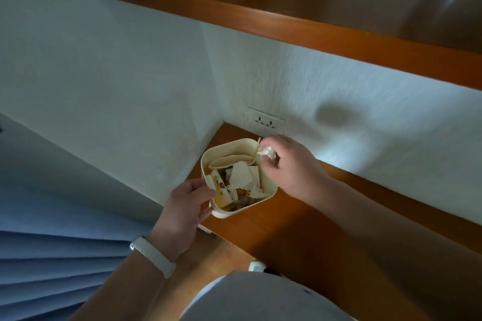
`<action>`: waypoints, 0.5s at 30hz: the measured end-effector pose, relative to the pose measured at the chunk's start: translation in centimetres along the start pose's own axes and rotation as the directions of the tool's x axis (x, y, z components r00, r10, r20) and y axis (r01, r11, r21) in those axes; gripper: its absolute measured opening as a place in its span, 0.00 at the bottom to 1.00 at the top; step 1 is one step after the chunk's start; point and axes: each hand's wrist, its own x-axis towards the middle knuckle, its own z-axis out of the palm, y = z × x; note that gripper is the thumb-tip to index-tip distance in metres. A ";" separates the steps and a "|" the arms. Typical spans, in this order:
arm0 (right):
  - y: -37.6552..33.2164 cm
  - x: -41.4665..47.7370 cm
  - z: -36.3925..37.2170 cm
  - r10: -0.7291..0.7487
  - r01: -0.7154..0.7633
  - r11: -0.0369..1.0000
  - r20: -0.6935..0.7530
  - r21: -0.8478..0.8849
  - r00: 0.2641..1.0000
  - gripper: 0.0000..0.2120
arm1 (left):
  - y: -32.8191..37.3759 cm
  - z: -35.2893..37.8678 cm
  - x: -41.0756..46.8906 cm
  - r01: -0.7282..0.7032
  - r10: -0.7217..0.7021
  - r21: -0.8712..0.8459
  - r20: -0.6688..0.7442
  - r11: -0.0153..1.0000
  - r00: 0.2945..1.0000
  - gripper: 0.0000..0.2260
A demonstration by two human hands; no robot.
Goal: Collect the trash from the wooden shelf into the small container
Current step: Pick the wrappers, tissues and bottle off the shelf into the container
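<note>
A small cream container [271, 191] with rounded corners sits at the left end of the lower wooden shelf [300, 229]. It holds crumpled white paper [242, 176], wrappers and other scraps. My left hand [186, 207] grips the container's near left rim. My right hand [289, 164] hovers over its far right corner, fingers pinched on a small crumpled white wrapper [268, 151] with a thin pale stick [257, 147] beside it.
A wall socket [265, 120] sits in the white wall just behind the container. An upper wooden shelf [287, 21] overhangs, with a pale object at its far edge. Blue curtain folds [52, 263] hang at lower left. A white band is on my left wrist.
</note>
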 end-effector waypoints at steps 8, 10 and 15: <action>-5.0 2.4 3.2 0.004 0.051 0.987 0.336 -0.153 0.942 0.07 | 0.2 -0.4 -0.9 -0.021 0.021 0.012 0.058 1.000 0.998 0.11; -5.3 3.0 4.2 0.026 0.063 0.975 0.389 -0.214 0.921 0.04 | 0.2 -0.6 -1.0 -0.025 0.024 0.008 0.063 1.000 0.998 0.11; -5.0 3.2 5.6 -0.019 0.115 0.970 0.403 -0.216 0.915 0.06 | -0.1 -1.6 -1.0 -0.037 0.036 0.019 0.044 0.999 0.998 0.14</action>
